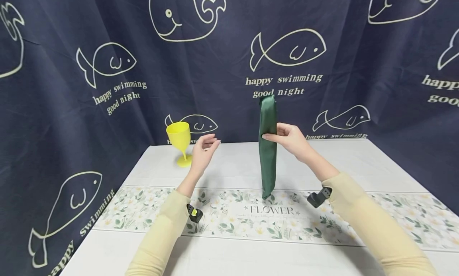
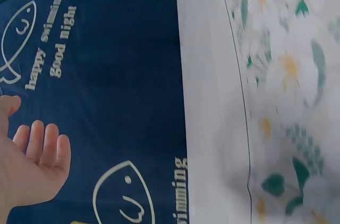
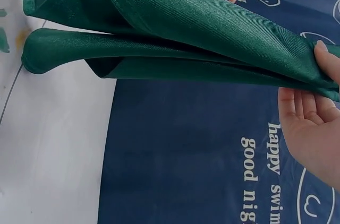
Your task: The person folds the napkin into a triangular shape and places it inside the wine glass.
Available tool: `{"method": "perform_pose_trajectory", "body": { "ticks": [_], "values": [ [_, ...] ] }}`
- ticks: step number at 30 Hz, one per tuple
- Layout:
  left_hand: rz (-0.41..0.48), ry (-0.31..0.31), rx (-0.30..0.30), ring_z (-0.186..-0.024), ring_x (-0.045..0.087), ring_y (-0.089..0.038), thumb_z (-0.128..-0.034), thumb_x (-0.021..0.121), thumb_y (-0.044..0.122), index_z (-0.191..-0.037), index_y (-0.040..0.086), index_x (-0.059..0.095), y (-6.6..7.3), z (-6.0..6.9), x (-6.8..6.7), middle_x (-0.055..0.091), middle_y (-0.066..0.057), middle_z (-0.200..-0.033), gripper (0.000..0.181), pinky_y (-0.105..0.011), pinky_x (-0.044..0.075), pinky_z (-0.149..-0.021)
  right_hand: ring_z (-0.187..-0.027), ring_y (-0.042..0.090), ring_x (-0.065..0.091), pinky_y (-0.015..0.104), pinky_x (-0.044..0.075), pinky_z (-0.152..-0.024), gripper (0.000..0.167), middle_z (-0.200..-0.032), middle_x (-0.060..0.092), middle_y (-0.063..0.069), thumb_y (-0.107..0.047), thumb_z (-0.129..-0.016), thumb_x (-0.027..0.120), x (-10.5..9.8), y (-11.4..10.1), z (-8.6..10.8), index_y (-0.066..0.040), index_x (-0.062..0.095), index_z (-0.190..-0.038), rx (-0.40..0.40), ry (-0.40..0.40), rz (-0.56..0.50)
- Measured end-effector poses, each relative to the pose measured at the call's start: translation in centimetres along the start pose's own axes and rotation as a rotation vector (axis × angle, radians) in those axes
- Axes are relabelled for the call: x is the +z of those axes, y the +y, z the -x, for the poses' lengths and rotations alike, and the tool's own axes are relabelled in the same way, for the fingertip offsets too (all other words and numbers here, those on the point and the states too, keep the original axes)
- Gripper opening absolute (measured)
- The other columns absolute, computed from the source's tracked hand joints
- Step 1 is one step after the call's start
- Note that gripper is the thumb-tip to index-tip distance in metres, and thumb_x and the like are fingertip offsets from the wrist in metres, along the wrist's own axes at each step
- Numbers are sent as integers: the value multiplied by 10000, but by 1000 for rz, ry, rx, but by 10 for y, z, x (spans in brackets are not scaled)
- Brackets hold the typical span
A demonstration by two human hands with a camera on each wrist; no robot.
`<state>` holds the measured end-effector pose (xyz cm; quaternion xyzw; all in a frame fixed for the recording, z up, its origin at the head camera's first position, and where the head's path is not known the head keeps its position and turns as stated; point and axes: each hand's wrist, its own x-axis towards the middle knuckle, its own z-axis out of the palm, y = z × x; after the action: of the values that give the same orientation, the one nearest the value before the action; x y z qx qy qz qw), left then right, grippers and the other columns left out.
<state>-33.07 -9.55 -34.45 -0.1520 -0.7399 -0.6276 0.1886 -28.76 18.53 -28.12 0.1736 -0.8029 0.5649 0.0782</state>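
Observation:
My right hand point(image 1: 292, 141) pinches a green satin cloth napkin point(image 1: 268, 156) near its middle, thumb in front and fingers behind. Folded into a long narrow strip, the napkin hangs upright; in the right wrist view its layered folds point(image 3: 212, 27) spread apart toward the lower end. Whether that end touches the table I cannot tell. My left hand point(image 1: 203, 153) is raised with relaxed, slightly bent fingers and holds nothing; in the left wrist view its palm point(image 2: 32, 173) shows. Just left of it, a yellow plastic goblet point(image 1: 179, 137) stands upright on the table.
A white table point(image 1: 229, 170) carries a floral runner point(image 1: 229, 216) printed with the word FLOWER. Behind and at the sides hangs a dark blue curtain point(image 1: 222, 81) with white fish and whale outlines.

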Motion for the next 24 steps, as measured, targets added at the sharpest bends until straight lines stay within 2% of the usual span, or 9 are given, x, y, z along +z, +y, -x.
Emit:
{"method": "perform_pose_trajectory", "body": {
  "ticks": [8, 12, 15, 19, 24],
  "values": [
    [-78, 64, -36, -1085, 559, -307, -867, 676, 179, -1257, 20, 526, -9, -2, -19, 566, -200, -1199, 447, -412, 462, -949, -883, 47, 645, 422, 399, -1016, 346, -833, 698, -146, -294, -812, 739, -6, 2, 3, -53, 657, -1047, 6, 24, 43],
    [-74, 93, -58, -1132, 512, -377, -864, 679, 165, -1288, -6, 487, -15, -5, -27, 536, -225, -1226, 496, -473, 430, -986, -879, 39, 642, 438, 391, -1023, 351, -826, 696, -154, -303, -815, 735, -11, 0, 7, -53, 655, -1049, 12, 23, 55],
    [-66, 131, -80, -1144, 490, -411, -860, 681, 151, -1306, -25, 460, -19, -7, -33, 511, -247, -1245, 528, -481, 423, -994, -883, 30, 645, 448, 391, -1034, 361, -841, 696, -164, -297, -818, 733, -14, 0, 9, -53, 651, -1071, 12, 20, 56],
    [-87, 186, -116, -1144, 495, -387, -852, 690, 161, -1320, -33, 430, -22, -7, -42, 491, -227, -1266, 569, -429, 443, -981, -878, 23, 647, 465, 388, -1038, 385, -846, 694, -170, -294, -819, 732, -18, 1, 11, -41, 643, -1095, 15, 22, 62],
    [-82, 279, -129, -1125, 487, -390, -825, 707, 139, -1328, -29, 368, -27, -9, -51, 416, -218, -1291, 631, -421, 444, -974, -866, 7, 642, 481, 379, -1041, 417, -835, 688, -184, -299, -818, 733, -22, 2, 13, -31, 636, -1123, 26, 33, 74]
  ]
}}
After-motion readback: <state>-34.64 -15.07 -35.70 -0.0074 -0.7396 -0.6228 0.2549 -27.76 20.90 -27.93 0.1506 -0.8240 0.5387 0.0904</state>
